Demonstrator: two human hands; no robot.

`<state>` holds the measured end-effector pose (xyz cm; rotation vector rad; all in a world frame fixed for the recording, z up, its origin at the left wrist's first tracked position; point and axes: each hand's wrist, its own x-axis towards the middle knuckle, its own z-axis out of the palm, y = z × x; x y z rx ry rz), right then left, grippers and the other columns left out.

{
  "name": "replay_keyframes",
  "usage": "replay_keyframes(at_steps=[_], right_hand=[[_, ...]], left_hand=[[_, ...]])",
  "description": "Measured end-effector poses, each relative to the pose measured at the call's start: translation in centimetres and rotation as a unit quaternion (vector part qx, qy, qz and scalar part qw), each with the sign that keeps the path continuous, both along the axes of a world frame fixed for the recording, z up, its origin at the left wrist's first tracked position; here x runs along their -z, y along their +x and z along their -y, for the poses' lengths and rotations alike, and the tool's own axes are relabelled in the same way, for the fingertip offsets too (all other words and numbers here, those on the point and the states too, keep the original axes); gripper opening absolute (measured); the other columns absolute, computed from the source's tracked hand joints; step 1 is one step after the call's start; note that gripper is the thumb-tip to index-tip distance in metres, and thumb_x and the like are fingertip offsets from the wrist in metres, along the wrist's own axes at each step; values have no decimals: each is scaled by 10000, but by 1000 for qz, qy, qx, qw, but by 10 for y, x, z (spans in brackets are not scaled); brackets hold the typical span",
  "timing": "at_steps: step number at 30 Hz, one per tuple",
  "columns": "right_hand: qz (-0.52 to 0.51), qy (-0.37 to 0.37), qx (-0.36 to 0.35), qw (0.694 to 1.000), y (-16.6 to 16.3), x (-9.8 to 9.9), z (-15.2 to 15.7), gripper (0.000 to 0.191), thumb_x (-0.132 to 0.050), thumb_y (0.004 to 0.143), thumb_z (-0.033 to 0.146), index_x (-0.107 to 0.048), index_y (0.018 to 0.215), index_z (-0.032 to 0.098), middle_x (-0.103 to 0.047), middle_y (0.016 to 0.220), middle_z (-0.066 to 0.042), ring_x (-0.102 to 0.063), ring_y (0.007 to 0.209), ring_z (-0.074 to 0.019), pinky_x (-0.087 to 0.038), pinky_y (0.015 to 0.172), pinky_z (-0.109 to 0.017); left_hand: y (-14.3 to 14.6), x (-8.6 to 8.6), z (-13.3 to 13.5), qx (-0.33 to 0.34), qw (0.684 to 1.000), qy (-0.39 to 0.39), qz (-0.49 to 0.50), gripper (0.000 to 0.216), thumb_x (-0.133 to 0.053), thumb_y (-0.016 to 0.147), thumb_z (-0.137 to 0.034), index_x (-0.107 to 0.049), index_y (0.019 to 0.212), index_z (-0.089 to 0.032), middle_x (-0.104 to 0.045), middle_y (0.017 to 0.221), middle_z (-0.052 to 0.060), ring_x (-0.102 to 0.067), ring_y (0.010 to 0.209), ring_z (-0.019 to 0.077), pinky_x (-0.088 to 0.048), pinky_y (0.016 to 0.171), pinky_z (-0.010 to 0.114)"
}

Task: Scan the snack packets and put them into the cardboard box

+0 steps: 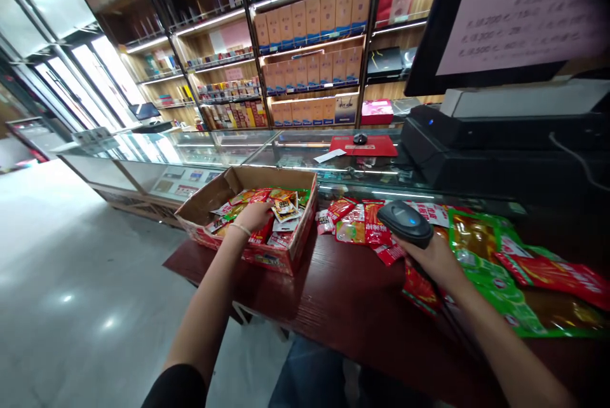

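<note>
My left hand [255,216], with a band at the wrist, reaches into an open cardboard box [281,262] full of small snack packets. Its fingers are closed at the edge of a small yellow-and-white snack packet [284,206], though the fingertips are partly hidden. A black handheld barcode scanner [405,220] with a blue light sits in my right hand [436,258], fingers wrapped round its handle. Beneath and beside the scanner lie red snack packets [352,224]. Larger green-edged packets [476,239] and a long red packet [557,274] lie right of my right hand.
Brown tabletop [314,306] runs along the front, against a glass display counter [257,147]. On the glass are a red mat [386,146], a computer mouse [361,138] and a white paper slip [330,156]. A monitor [429,46] with a pink notice stands at right; stocked shelves are behind.
</note>
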<state>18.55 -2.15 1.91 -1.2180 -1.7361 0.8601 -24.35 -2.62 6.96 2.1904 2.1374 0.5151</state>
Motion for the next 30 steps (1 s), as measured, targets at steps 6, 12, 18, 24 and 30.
replay_keyframes(at_steps=[6,12,18,24,30], right_hand=[[-22,-16,7,1000,2,-3,1,349,-691,760,536,-577,638,230,-586,444,-7,-539,408,-183,-432,456,-312],[-33,-27,11,999,1,-8,4,326,-693,770,528,-612,729,215,-574,445,16,-527,407,-168,-418,450,-291],[-59,-21,44,997,8,-13,2,334,-716,752,534,-607,684,225,-567,434,20,-510,391,-156,-429,455,-289],[-117,-50,81,989,34,-8,-12,424,-699,760,573,-554,558,230,-537,402,7,-479,341,-142,-381,379,-274],[-173,-68,120,975,49,-8,-20,398,-730,734,553,-549,585,232,-550,437,10,-495,364,-141,-391,385,-275]], left_hand=[[24,-24,9,-26,994,107,3,337,-477,900,-241,-683,1154,-162,-713,1136,150,-674,1032,296,-495,917,391],[105,-57,38,73,977,186,74,302,-481,934,-258,-657,1176,-216,-707,1153,75,-648,1055,240,-476,955,356],[201,-13,22,206,950,141,187,282,-493,930,-252,-647,1165,-230,-680,1140,86,-613,1093,241,-446,1003,364],[258,66,-41,217,948,77,220,330,-607,847,-268,-626,1167,-187,-605,1233,152,-540,1191,301,-397,1058,432],[293,103,-68,130,966,76,212,744,-764,693,-422,-506,1303,-84,-405,1436,280,-301,1380,445,-202,1137,580]])
